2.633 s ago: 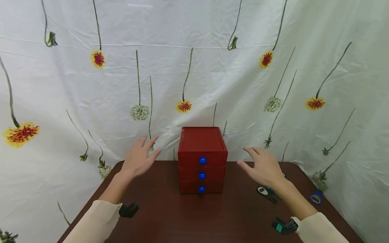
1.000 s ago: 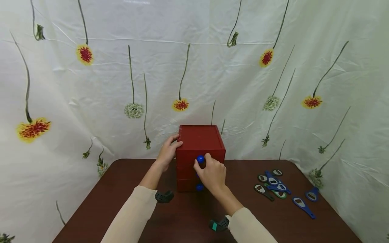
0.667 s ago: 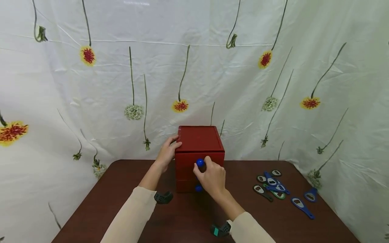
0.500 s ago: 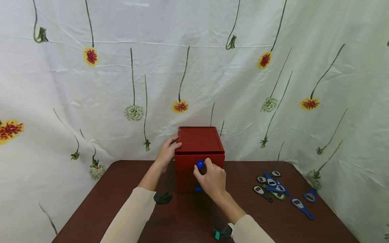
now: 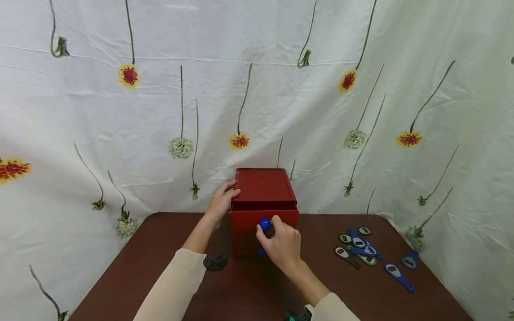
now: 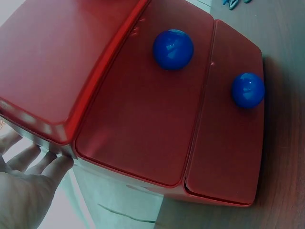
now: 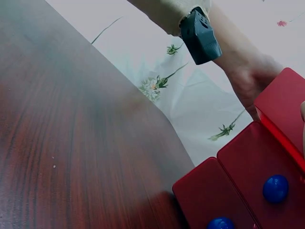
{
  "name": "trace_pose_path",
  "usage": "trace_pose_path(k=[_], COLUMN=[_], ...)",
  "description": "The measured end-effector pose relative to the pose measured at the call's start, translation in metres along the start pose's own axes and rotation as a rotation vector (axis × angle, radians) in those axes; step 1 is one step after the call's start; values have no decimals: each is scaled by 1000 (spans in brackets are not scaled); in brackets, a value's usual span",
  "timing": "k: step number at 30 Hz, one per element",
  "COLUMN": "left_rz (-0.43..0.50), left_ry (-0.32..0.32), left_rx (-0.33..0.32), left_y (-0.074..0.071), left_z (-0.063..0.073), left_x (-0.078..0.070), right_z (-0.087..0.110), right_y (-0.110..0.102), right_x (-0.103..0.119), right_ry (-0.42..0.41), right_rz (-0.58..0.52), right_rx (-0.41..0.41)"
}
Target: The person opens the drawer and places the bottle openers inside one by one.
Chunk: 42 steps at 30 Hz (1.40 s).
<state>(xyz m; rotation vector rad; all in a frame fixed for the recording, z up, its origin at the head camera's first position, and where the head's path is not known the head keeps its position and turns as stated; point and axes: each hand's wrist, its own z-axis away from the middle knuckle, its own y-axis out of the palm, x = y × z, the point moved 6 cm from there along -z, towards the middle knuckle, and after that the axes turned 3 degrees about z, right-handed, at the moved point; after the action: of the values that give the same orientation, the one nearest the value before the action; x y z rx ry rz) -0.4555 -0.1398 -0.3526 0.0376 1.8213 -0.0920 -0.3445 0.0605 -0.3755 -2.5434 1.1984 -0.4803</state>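
Observation:
A red box with three stacked drawers stands on the dark brown table. Its top drawer is pulled partly out, showing a dark gap under the lid. My right hand pinches that drawer's blue knob between thumb and fingers. On the box's left side my left hand rests with its fingers extended against the wall and upper edge. The left wrist view shows those fingertips at the side, and the blue knobs of the middle drawer and bottom drawer, both closed.
To the right lies a cluster of bottle openers, blue, green and black. Two blue openers, one nearer and one by the edge, lie apart. A white flowered cloth hangs behind the table.
Both hands have come in from the sides to the box. The right hand has taken the top knob and drawn the drawer toward me; the left hand has stayed at the side since.

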Motion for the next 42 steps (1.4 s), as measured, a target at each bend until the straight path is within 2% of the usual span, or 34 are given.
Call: trace_pose_path(k=[19, 31, 37, 42], left_rz=[11, -77, -115, -120], left_ry=[33, 66, 112, 102], left_rx=[-4, -65, -68, -68], left_y=[-2, -4, -2, -2], left_z=[1, -2, -1, 2], left_x=[-5, -5, -7, -4], right_z=[8, 10, 14, 17], right_y=[-16, -26, -30, -34], right_x=[14, 22, 24, 26], right_ry=[-74, -70, -73, -71], right_rz=[-21, -3, -10, -30], right_rx=[-35, -10, -4, 10])
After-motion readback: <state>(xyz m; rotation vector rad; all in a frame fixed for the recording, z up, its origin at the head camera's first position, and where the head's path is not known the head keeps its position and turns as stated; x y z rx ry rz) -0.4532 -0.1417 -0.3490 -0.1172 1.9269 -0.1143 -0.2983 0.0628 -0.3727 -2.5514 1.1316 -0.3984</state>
